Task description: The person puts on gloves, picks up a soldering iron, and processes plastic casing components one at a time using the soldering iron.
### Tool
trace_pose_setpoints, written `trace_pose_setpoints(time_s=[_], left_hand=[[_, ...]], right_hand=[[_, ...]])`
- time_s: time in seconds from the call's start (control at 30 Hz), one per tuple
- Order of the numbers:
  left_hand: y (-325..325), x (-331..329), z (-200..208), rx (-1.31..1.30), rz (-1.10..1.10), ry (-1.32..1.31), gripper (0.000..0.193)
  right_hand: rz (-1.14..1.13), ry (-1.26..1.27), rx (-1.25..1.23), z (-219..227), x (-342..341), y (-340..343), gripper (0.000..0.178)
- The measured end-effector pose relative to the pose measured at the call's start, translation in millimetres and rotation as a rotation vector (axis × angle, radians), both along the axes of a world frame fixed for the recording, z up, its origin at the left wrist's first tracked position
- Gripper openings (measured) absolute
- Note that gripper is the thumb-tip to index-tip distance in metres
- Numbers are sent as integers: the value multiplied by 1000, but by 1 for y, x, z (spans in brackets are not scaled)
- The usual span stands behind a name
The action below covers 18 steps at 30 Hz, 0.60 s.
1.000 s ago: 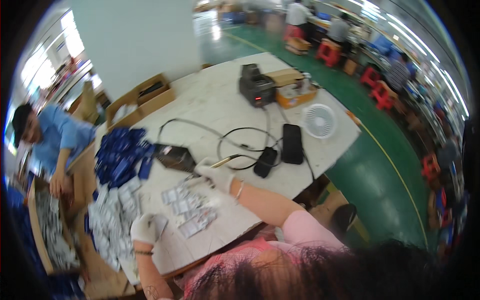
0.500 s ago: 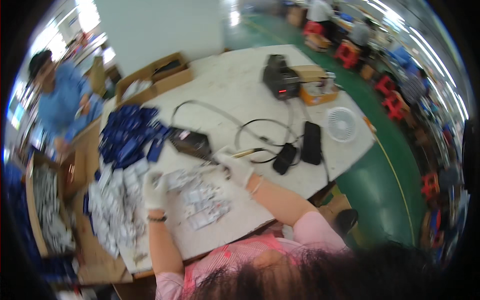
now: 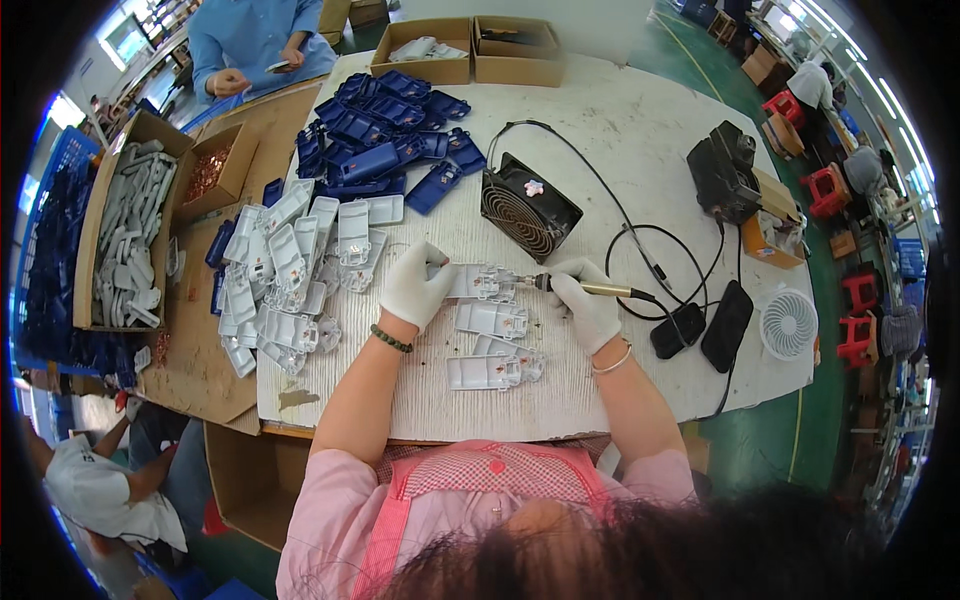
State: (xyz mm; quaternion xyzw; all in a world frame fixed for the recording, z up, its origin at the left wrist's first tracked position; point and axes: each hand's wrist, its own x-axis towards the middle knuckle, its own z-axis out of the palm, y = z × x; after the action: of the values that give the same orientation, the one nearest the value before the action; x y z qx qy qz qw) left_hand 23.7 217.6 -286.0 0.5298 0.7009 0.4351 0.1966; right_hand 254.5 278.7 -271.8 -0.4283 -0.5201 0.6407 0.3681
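Note:
My gloved right hand grips a soldering iron by its handle, with the tip pointing left. My gloved left hand is closed on the left end of a white plastic casing, which lies at the top of a short column. The iron's tip meets or hovers at that casing's right end; contact cannot be made out. Just below lie more white casings, a few with small coppery parts inside. A heap of white casings lies left of my left hand.
Blue casings are piled at the far left, beside a black fan box. A cable loops toward a black soldering station. Two black devices and a white fan stand right. Across the table sits a co-worker.
The view has swung and steadied. My left hand has come from beside the white heap to the top casing of the column. My right hand still holds the soldering iron, now at that casing.

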Motion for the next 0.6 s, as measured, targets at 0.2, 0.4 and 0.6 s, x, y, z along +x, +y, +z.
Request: trace_pose_setpoints(time_s=[0.2,0.4,0.6], left_hand=[[1,1,-3,12,-18,-33,15],[3,1,-4,21,-18,-19,15],[3,2,-3,-10,-22,-66,16]], right_hand=[[16,-12,-4,0,0,-1,12],[46,-40,3,2,-1,-1,13],[60,-24,49,3,-1,-1,14]])
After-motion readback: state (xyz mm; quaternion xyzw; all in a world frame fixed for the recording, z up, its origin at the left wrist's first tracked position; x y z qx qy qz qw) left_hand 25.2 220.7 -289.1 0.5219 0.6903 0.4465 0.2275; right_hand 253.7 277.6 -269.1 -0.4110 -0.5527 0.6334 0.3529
